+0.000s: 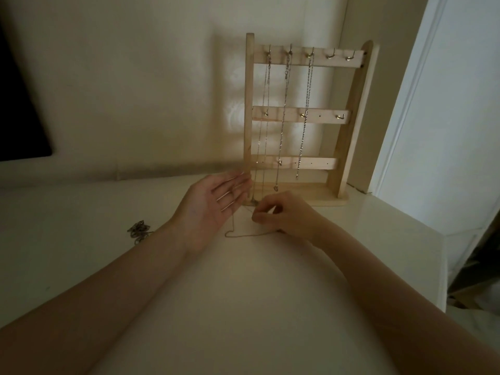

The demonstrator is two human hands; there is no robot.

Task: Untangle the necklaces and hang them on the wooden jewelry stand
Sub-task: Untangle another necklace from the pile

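Tangled chain heap [139, 230] lies on white tabletop [81, 253] near left forearm, wide bare surface around it. Left hand [213, 205] palm up, fingers straight and released, fingertips just beside wooden jewelry stand's [339, 147] left post. Thin chain [243, 234] loops on tabletop between hands. Right hand [284, 215] pinches this chain at stand base. Three necklaces hang from top hooks; two right hooks bare. Tabletop's right edge near stand.

Head view — looks forward and down, close over the table [243, 307].
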